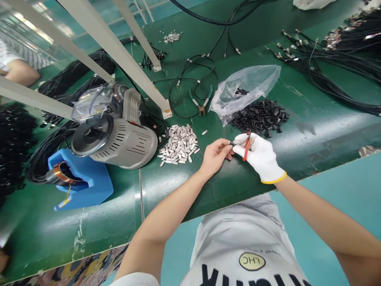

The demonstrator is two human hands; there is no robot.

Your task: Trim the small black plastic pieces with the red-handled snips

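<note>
My left hand [214, 155] is bare, with its fingers pinched on a small dark part [231, 143] above the green table [238, 186]. My right hand [258, 154], in a white glove with a yellow cuff, grips a red-handled tool [247, 146] whose tip meets that part. Both hands touch at the part, near the table's front edge. A heap of small silver metal shells [179, 143] lies just left of my left hand. A heap of small black parts [259, 116] lies just beyond my right hand, beside a clear plastic bag [247, 88].
A grey machine with a clear cover [114, 133] stands at the left, beside a blue tape holder [80, 180]. Green-handled pliers [201, 101] lie among black cables [333, 67] further back. White frame bars [113, 43] cross overhead. Another person's arm [20, 71] shows at far left.
</note>
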